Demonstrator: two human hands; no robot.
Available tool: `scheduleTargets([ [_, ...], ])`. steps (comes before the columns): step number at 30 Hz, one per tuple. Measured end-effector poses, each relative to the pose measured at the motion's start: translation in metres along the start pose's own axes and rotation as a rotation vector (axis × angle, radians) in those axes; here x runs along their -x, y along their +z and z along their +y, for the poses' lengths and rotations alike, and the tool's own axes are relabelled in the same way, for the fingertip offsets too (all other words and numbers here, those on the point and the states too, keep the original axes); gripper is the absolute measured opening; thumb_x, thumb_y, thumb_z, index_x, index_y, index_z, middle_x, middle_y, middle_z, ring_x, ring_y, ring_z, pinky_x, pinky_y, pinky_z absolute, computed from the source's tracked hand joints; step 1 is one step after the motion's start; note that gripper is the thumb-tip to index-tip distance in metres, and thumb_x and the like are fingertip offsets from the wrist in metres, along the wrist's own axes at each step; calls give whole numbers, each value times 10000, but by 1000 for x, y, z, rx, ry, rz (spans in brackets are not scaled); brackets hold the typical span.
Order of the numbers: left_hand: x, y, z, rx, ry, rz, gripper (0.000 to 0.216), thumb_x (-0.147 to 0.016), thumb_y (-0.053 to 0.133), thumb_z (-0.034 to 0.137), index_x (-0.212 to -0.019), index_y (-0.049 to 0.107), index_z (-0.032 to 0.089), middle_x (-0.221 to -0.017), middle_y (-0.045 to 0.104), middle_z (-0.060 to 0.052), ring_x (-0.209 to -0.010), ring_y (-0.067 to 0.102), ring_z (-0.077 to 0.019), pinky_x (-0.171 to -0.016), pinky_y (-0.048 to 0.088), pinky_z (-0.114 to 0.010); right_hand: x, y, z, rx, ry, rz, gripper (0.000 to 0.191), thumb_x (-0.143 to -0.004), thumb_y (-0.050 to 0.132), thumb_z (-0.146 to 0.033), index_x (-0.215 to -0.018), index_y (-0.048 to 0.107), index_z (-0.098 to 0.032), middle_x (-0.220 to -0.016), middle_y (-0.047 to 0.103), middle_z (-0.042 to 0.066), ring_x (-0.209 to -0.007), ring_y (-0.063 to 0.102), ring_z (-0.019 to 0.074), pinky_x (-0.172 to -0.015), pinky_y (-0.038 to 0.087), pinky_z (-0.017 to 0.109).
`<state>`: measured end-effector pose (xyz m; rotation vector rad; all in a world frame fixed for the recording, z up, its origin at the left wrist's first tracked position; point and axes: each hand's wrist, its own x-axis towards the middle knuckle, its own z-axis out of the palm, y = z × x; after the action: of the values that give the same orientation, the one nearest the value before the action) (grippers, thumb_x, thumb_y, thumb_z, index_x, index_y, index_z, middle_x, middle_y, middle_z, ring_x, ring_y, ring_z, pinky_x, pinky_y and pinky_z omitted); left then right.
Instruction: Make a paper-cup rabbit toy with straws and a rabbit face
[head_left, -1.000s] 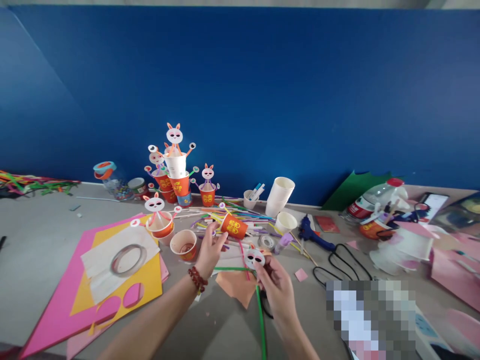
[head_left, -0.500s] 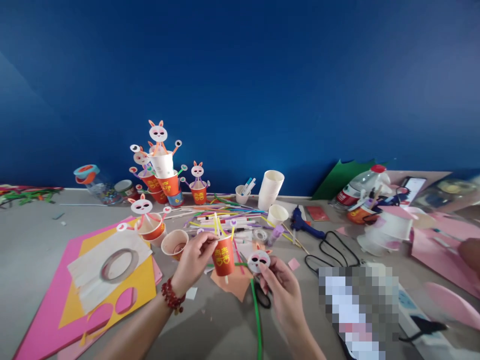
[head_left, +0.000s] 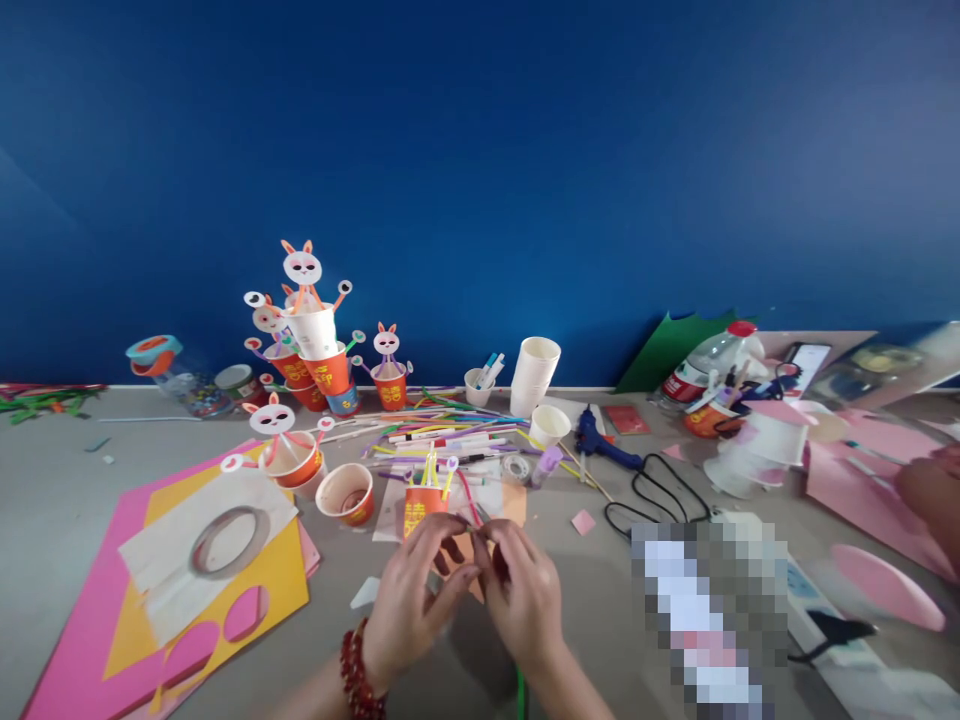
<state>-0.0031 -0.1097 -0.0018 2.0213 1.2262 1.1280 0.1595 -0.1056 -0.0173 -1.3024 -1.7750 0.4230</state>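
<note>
My left hand (head_left: 412,595) and my right hand (head_left: 519,590) are pressed together low in the middle, fingers curled into pinches that meet at their tips. A green straw (head_left: 520,692) comes out below my right hand. What the fingertips pinch is hidden behind the hands. Just beyond them an orange paper cup (head_left: 421,503) stands upright on the table with yellow straws sticking out of it, touched by neither hand. A pink straw (head_left: 466,494) lies slanting beside the cup, toward my fingers.
Pink and yellow foam sheets (head_left: 112,640) with a tape roll (head_left: 223,527) lie left. Rabbit cups (head_left: 315,350) are stacked at the blue wall, beside white cups (head_left: 536,372), loose straws, a glue gun (head_left: 600,447) and a black cable (head_left: 660,492). Another person's hand (head_left: 930,490) is at the right edge.
My left hand put the orange cup down upright on the table and came over to meet my right hand. The rabbit face that my right hand held is now hidden behind the hands.
</note>
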Motion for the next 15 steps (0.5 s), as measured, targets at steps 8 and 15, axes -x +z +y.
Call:
scheduleTargets([
  [8, -3, 11, -14, 269, -312, 215, 186, -885, 604, 365, -939, 637, 190, -814, 714, -50, -696, 693, -195, -631, 577, -295, 5, 0, -3, 21, -193, -145, 236, -912, 516, -175, -1131, 571, -242, -1061, 693, 100, -908, 677, 246, -724, 517, 319],
  [15, -12, -14, -23, 536, -438, 290, 217, -887, 617, 399, -877, 626, 182, -683, 655, -6, -634, 634, -153, -603, 533, -255, -19, -33, 46, 178, 80, -206, 170, -963, 480, -259, -896, 629, -213, -840, 695, 52, -664, 655, 190, -618, 455, 285],
])
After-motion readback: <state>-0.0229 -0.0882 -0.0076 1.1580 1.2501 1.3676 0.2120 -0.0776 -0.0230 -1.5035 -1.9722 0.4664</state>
